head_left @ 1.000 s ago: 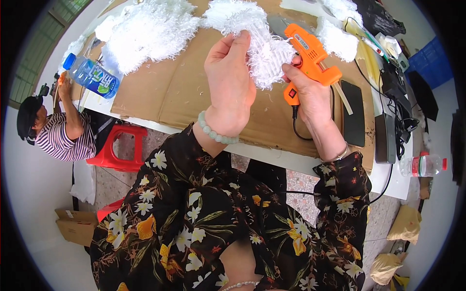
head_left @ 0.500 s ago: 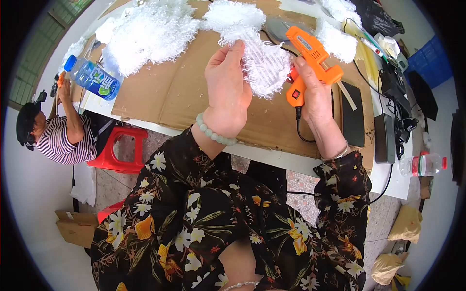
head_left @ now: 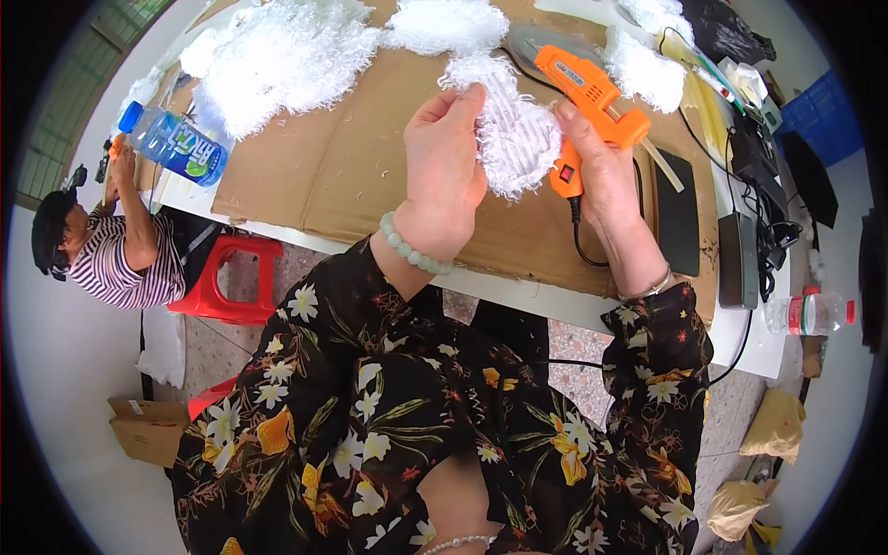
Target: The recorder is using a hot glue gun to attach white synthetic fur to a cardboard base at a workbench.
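A fuzzy white fabric piece [head_left: 518,139] with a fringed edge and ribbed face hangs over the cardboard, pinched between the thumb and fingers of my left hand [head_left: 442,171]. Around the handle of an orange glue gun [head_left: 585,88] my right hand [head_left: 601,166] is closed. A pale glue stick [head_left: 662,166] sticks out of the gun's back end, and a black cord runs down from its handle. The gun's handle is close beside the fabric's right edge; whether my right fingers also touch the fabric is hidden.
Cardboard [head_left: 351,176] covers the table. Fluffy white heaps [head_left: 287,65] lie along the far side. A blue-capped bottle [head_left: 176,143] stands left; a black flat device [head_left: 678,213], power adapter [head_left: 737,259] and cables lie right. Another person [head_left: 120,245] sits at far left by a red stool [head_left: 236,277].
The fabric piece and my left hand have shifted slightly right and down. The glue gun has tipped a little, its nozzle end moving left. Both hands keep their hold.
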